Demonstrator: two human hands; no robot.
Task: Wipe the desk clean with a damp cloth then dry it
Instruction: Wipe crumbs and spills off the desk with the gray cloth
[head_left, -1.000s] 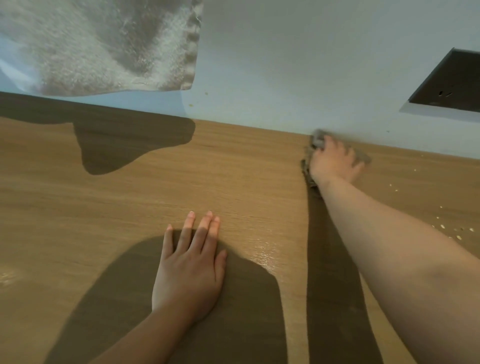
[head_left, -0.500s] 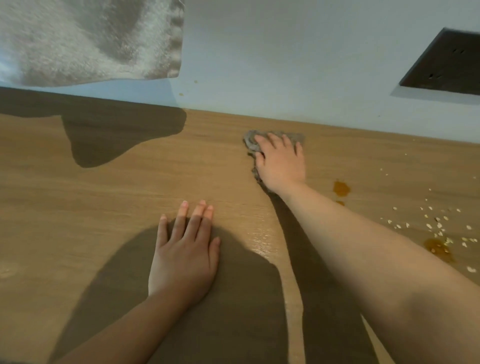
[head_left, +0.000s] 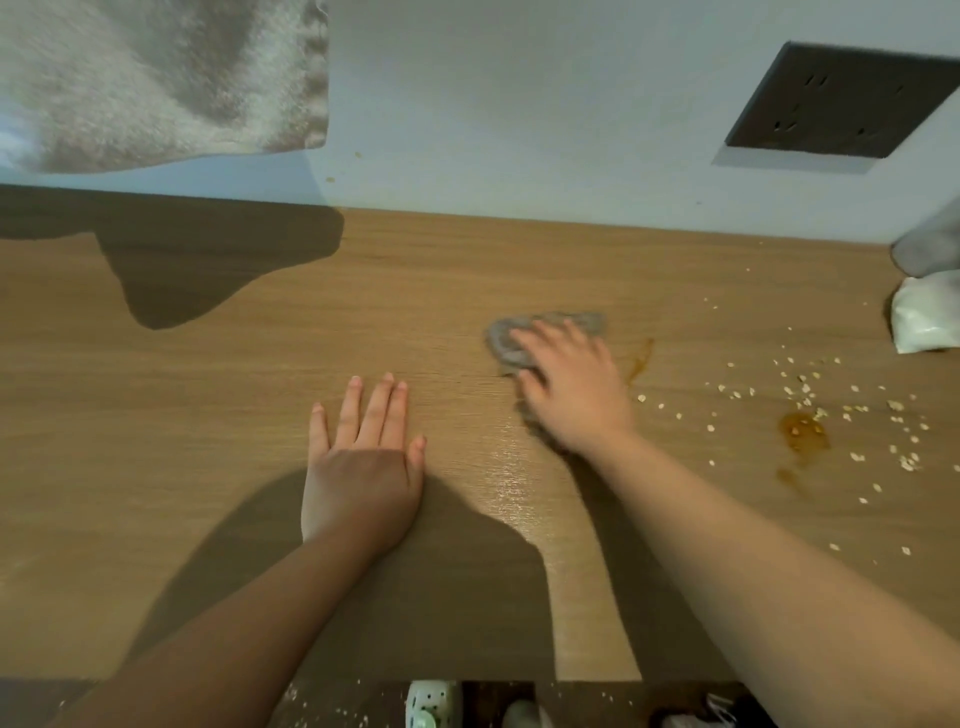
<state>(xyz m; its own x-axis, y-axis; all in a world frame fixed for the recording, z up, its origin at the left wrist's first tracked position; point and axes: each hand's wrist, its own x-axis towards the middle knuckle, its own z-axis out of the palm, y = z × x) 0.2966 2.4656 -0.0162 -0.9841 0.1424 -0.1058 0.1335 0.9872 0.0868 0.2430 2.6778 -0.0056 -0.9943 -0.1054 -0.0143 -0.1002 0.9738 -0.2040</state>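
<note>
The wooden desk (head_left: 208, 415) fills the view and runs up to a pale wall. A crumpled grey cloth (head_left: 506, 345) lies near the desk's middle. My right hand (head_left: 571, 395) presses down on it with fingers spread over the top, hiding most of it. My left hand (head_left: 363, 467) rests flat on the wood to the left, fingers straight, holding nothing. A wet sheen (head_left: 511, 467) shows between the hands. Just right of the cloth is a brown smear (head_left: 641, 358). A brown sticky spill (head_left: 802, 434) and scattered oat-like crumbs (head_left: 800, 389) lie further right.
A white towel (head_left: 156, 78) hangs on the wall at top left. A dark socket panel (head_left: 841, 101) sits on the wall at upper right. A white plastic bag (head_left: 924, 317) lies at the desk's right edge. Shoes and crumbs show on the floor below the front edge.
My right hand has dragged the cloth from the wall edge back toward me and to the left, uncovering the brown smear. My left hand has stayed flat in place.
</note>
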